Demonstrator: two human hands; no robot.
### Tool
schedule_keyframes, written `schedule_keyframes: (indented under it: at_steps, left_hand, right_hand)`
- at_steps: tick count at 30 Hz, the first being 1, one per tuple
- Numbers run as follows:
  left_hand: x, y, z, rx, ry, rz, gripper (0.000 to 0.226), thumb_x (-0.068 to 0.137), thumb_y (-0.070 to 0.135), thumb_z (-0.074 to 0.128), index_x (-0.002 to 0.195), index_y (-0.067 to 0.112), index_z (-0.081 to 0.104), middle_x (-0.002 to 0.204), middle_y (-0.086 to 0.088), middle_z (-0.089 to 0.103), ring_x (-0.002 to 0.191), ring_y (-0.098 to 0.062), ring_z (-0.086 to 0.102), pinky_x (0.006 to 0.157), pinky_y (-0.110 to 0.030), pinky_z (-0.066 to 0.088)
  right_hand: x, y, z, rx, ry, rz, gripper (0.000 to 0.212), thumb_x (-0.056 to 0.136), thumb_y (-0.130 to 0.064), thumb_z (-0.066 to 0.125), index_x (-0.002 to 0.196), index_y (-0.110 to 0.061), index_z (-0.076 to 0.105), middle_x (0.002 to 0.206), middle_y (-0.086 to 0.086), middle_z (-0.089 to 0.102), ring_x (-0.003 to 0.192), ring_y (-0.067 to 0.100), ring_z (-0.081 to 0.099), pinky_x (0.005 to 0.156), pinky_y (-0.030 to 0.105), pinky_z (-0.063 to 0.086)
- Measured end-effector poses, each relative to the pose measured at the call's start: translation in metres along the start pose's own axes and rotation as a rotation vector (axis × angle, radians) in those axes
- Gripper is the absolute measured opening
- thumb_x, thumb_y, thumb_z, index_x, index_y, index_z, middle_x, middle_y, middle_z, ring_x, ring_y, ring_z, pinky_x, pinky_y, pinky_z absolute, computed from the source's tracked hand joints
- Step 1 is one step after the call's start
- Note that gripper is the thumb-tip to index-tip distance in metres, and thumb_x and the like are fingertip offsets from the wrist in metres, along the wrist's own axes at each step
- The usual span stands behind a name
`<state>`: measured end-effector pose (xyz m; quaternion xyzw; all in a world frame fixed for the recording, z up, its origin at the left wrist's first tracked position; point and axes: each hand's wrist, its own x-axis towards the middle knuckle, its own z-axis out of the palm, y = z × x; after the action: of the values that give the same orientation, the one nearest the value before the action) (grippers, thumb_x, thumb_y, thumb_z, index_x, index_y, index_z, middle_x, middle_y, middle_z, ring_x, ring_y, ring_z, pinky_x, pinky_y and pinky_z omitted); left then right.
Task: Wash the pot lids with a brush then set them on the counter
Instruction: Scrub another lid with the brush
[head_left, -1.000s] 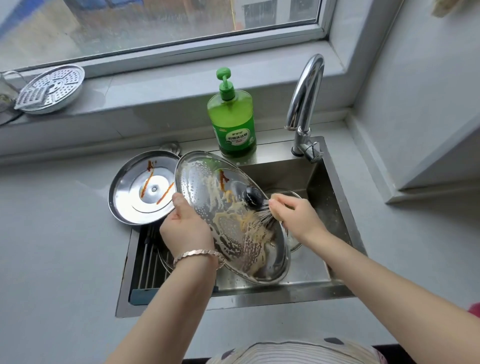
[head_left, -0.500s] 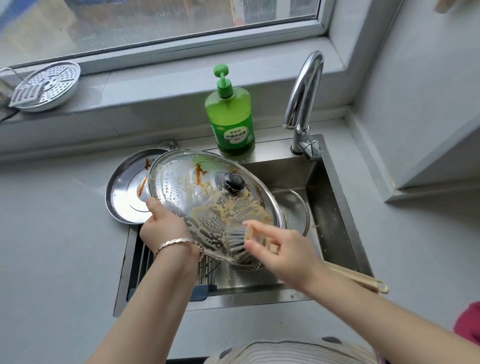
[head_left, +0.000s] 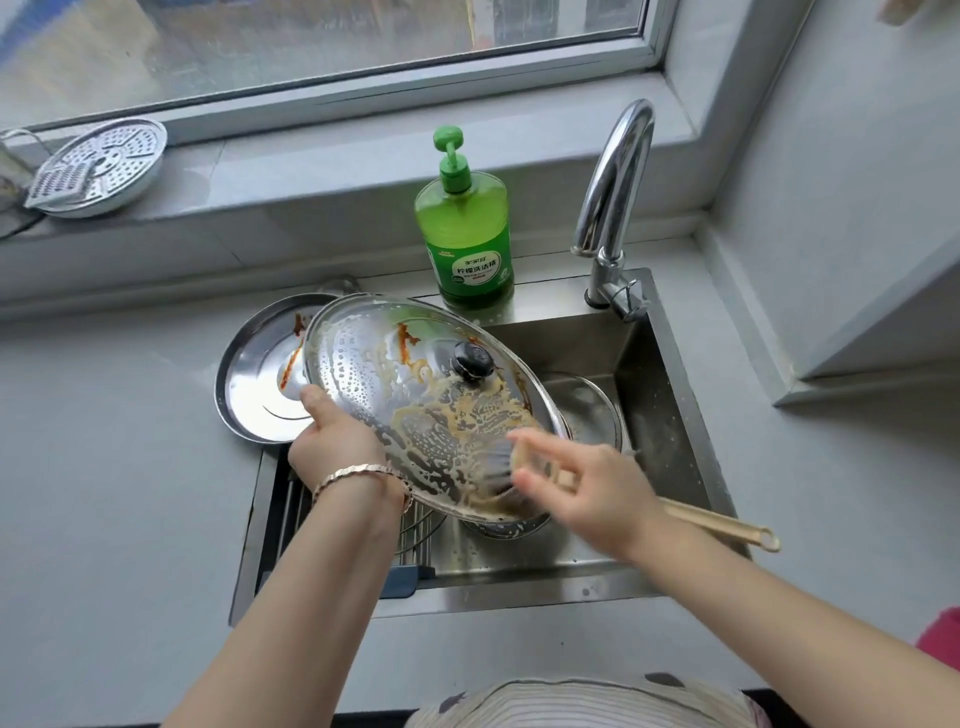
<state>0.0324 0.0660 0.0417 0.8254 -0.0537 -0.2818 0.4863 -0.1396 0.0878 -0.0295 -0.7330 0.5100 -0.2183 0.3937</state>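
Right hand (head_left: 587, 488), motion-blurred, fingers curled round the pale wooden-handled, dark-bristled brush (head_left: 701, 519); bristles on the near edge of the large domed steel lid (head_left: 415, 384). Left hand (head_left: 332, 447) pinches its left rim, thumb on top, lid tilted over the steel sink (head_left: 670, 389).

Risk: soapy rim; brush pressure could slide the lid loose into the basin.

1 sauce-streaked round steel lid (head_left: 254, 384) sits at the sink's far-left corner, unwashed.

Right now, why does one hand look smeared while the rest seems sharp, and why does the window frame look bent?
Head view: the right hand and the brush it grips are motion-blurred, likely mid-scrub; the left hand holding the lid is sharp. Head view: the window frame bows from the wide-angle lens; soft daylight glints on the faucet.
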Motion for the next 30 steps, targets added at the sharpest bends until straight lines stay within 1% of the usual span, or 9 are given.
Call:
schedule_keyframes:
  at_steps: [4,7,9,12,15,18,23,27,30]
  left_hand:
    - [0.000,-0.002,-0.002,0.063,-0.038,-0.009,0.049,0.099,0.043,0.032,0.060,0.013,0.031,0.062,0.001,0.034,0.052,-0.011,0.031,0.045,-0.021,0.022]
    - [0.010,-0.001,-0.006,0.074,-0.050,0.039,0.050,0.099,0.043,0.032,0.059,0.012,0.031,0.060,-0.002,0.035,0.051,-0.015,0.032,0.047,-0.025,0.024]
    - [0.019,0.001,-0.010,0.109,-0.051,0.078,0.049,0.099,0.040,0.033,0.058,0.012,0.029,0.060,-0.003,0.033,0.052,-0.016,0.031,0.048,-0.026,0.024]
    - [0.033,0.001,-0.012,0.210,-0.107,0.109,0.048,0.099,0.038,0.033,0.067,0.003,0.040,0.069,-0.009,0.041,0.067,-0.026,0.041,0.059,-0.029,0.031]
    - [0.034,0.003,-0.006,0.352,-0.225,0.149,0.047,0.098,0.040,0.031,0.094,-0.001,0.053,0.086,-0.016,0.053,0.077,-0.029,0.048,0.064,-0.030,0.035]
    - [0.034,0.007,0.005,0.478,-0.322,0.227,0.051,0.099,0.038,0.033,0.114,-0.005,0.056,0.113,-0.026,0.056,0.103,-0.035,0.054,0.080,-0.035,0.041]
    - [0.055,0.000,0.008,0.307,-0.520,0.051,0.063,0.072,0.064,0.052,0.092,0.005,0.062,0.099,-0.016,0.067,0.087,-0.032,0.063,0.083,-0.046,0.053]
    - [0.057,0.002,0.005,0.211,-0.630,-0.112,0.043,0.091,0.050,0.048,0.087,0.008,0.060,0.054,-0.003,0.067,0.045,-0.017,0.063,0.045,-0.024,0.053]
    - [0.052,0.004,0.003,0.151,-0.747,-0.160,0.041,0.089,0.049,0.052,0.092,0.009,0.062,0.062,-0.004,0.069,0.045,-0.016,0.063,0.043,-0.024,0.053]
  right_hand:
    - [-0.007,-0.003,0.008,-0.015,-0.016,-0.214,0.037,0.084,-0.051,0.051,0.119,-0.039,0.060,0.057,-0.031,0.053,0.044,-0.007,0.046,0.044,0.011,0.033]
    - [0.001,0.032,-0.004,-0.119,-0.123,0.074,0.034,0.091,-0.046,0.051,0.122,-0.037,0.057,0.067,-0.033,0.060,0.057,-0.003,0.055,0.053,0.021,0.042]
    - [0.004,0.050,-0.014,-0.196,-0.169,0.313,0.042,0.089,-0.051,0.049,0.130,-0.045,0.047,0.106,-0.016,0.067,0.093,0.006,0.060,0.078,0.029,0.048]
    - [0.020,0.048,-0.028,0.140,0.027,0.396,0.075,0.077,-0.052,0.064,0.142,-0.035,0.032,0.130,-0.011,0.048,0.117,0.011,0.047,0.099,0.036,0.041]
    - [0.047,0.024,-0.036,0.340,0.128,0.368,0.089,0.060,-0.050,0.079,0.135,-0.020,0.040,0.123,-0.007,0.053,0.108,0.010,0.055,0.093,0.031,0.046]
    - [0.060,0.009,-0.028,0.329,-0.025,0.362,0.075,0.056,-0.044,0.084,0.119,-0.020,0.051,0.104,-0.003,0.062,0.091,0.009,0.060,0.085,0.032,0.051]
    - [0.052,0.017,-0.018,0.423,-0.018,0.381,0.044,0.063,-0.024,0.085,0.100,-0.012,0.064,0.099,0.013,0.069,0.085,0.017,0.066,0.077,0.028,0.054]
    - [0.046,0.013,-0.011,0.390,-0.063,0.305,0.023,0.063,-0.015,0.085,0.076,-0.027,0.069,0.089,-0.005,0.073,0.086,0.003,0.066,0.085,0.025,0.052]
    - [0.049,0.013,-0.003,0.252,0.031,0.315,0.014,0.062,-0.023,0.081,0.072,-0.023,0.071,0.083,-0.008,0.072,0.086,0.006,0.066,0.085,0.031,0.053]
